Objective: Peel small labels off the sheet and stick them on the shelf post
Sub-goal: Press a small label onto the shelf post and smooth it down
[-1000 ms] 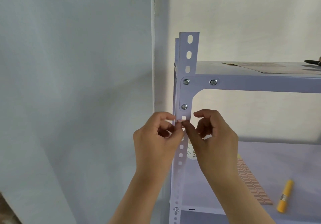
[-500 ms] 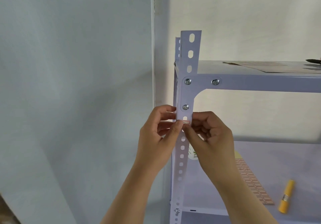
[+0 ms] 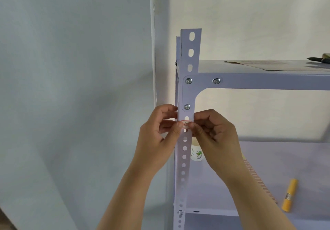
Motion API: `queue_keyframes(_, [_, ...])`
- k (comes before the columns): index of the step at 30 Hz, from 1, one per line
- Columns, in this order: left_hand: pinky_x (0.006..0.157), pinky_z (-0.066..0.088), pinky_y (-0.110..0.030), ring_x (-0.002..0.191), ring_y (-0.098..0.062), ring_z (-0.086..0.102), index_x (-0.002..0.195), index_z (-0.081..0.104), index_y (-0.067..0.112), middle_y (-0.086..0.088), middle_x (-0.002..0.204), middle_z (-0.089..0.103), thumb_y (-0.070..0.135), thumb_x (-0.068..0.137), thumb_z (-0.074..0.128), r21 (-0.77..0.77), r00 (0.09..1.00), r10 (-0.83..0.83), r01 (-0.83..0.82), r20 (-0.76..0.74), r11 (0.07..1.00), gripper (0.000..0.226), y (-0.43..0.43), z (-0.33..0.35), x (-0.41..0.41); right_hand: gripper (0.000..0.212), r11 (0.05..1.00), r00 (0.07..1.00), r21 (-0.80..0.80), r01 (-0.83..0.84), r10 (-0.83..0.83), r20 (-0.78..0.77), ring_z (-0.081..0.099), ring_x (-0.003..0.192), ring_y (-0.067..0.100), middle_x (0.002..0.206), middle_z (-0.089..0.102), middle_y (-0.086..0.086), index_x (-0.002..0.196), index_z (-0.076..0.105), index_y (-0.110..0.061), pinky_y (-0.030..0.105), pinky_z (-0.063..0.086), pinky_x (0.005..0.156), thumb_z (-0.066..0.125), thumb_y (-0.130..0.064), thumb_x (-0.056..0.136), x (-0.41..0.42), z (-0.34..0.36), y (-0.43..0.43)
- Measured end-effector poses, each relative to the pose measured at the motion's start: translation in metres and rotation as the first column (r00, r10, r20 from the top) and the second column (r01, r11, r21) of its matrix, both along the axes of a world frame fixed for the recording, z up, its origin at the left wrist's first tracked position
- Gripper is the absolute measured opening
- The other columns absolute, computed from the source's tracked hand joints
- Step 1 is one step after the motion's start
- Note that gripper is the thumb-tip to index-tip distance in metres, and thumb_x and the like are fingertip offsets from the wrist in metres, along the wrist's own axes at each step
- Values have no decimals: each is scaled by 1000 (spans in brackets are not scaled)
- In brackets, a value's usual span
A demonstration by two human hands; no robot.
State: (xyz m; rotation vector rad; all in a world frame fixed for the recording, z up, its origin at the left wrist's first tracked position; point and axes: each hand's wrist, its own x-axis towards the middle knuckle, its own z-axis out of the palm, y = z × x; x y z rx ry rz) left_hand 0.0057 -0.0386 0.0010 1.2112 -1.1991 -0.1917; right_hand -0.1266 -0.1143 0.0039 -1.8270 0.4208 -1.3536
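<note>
A small white label with red lines [image 3: 186, 124] lies across the front of the perforated lavender shelf post [image 3: 189, 94], just below a screw. My left hand [image 3: 159, 137] presses its left end with the thumb, fingers curled around the post's edge. My right hand [image 3: 212, 133] presses the right end with thumb and forefinger. The label sheet [image 3: 257, 179] with rows of reddish labels lies on the lower shelf, partly hidden by my right forearm.
A yellow marker [image 3: 289, 195] lies on the lower shelf at right. A small white bottle [image 3: 196, 153] stands behind the post. Brown paper [image 3: 278, 65] and a dark tool [image 3: 319, 59] rest on the top shelf. A pale wall is at left.
Both hands have pushed the label against the post; it now lies flat on the front face with its red lines showing between the thumbs. The view shifted slightly.
</note>
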Motion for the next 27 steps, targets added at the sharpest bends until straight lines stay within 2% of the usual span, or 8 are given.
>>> queue_keyframes(2, [89,57,-26,97,-12,74,116,62,21,6,110,74,9,93,66,2,1000,-21,21,1,1000,27,2,-1,1,17,1000,1000,9,-16,16,-15,72,78,19,83,76,0,90,68,-14,32,60,75,66,3,89,0,0,1])
queue_keyframes(4, [90,57,-28,100,-13,74,117,64,21,4,112,75,6,92,67,-1,999,-40,40,-16,999,29,4,-2,1,16,999,1000,23,-27,27,-13,73,79,16,84,76,-2,90,68,-13,27,58,75,67,3,88,0,0,1])
queue_keyframes(7, [87,58,-26,99,-12,75,116,68,18,3,110,77,3,90,70,-19,999,-25,24,-25,1000,29,5,-1,3,11,999,1000,42,-10,11,-11,72,78,20,83,76,0,88,67,-11,29,58,73,69,0,87,0,-2,2])
queue_keyframes(11, [85,59,-26,96,-13,77,114,70,15,1,106,79,-3,89,70,-24,999,-19,18,-37,1000,31,4,0,4,16,998,999,59,32,-31,-9,70,75,28,78,75,2,80,65,-16,41,59,71,75,-3,82,3,1,5])
queue_keyframes(15, [81,56,-18,93,-10,77,112,70,23,5,103,80,-9,88,67,-19,999,-27,26,-33,999,39,6,1,5,20,993,995,64,104,-104,-7,68,68,29,71,70,2,76,61,-14,43,58,66,79,-7,79,9,0,7])
queue_keyframes(21, [85,59,-27,97,-11,76,119,68,22,4,109,79,6,92,69,-2,999,-24,24,-23,1000,32,8,0,3,30,975,978,66,210,-211,4,46,47,4,52,57,-13,66,53,-13,13,39,50,80,-15,79,17,4,12])
queue_keyframes(24, [82,58,-24,93,-10,76,117,67,22,5,106,79,9,93,69,-1,1000,-9,9,-29,1000,28,9,0,0,25,980,981,45,194,-194,4,47,49,4,54,58,-9,67,57,-10,13,38,50,75,-13,84,14,4,9])
queue_keyframes(27, [74,57,-19,84,-7,76,108,66,23,7,96,79,15,92,71,-14,998,64,-64,-13,998,19,5,5,-6,21,989,989,22,147,-147,-14,59,54,7,61,67,-8,70,60,-11,22,48,55,70,-9,89,9,5,5])
